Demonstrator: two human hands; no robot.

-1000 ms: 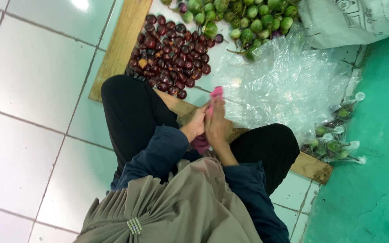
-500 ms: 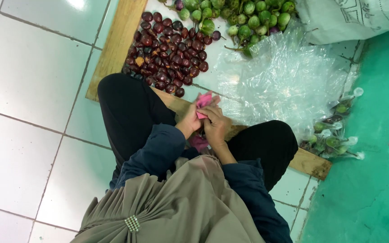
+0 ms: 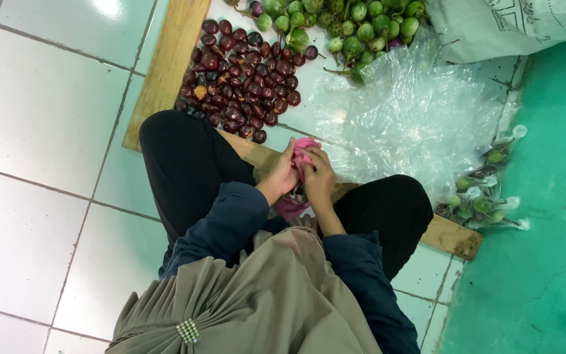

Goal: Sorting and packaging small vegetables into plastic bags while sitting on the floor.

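Observation:
My left hand [image 3: 282,176] and my right hand [image 3: 320,181] are together over my lap, both closed on a crumpled pink plastic bag [image 3: 303,148]. Part of the bag hangs below the hands, above my crossed legs in black trousers. Just beyond the hands lies a wooden board edge [image 3: 257,152]. Past it to the left is a pile of several small dark purple round eggplants [image 3: 244,78]. A heap of green round eggplants [image 3: 345,26] lies further back.
Crumpled clear plastic [image 3: 414,111] is spread right of the hands. Several small tied bags of green eggplants [image 3: 483,196] lie by the green floor [image 3: 545,249]. A white sack [image 3: 512,26] sits at the top right. White floor tiles [image 3: 40,131] are on the left.
The pink bag, held up in a strip between the fingers a second ago, is now bunched lower between both hands. The hands stayed in the same spot.

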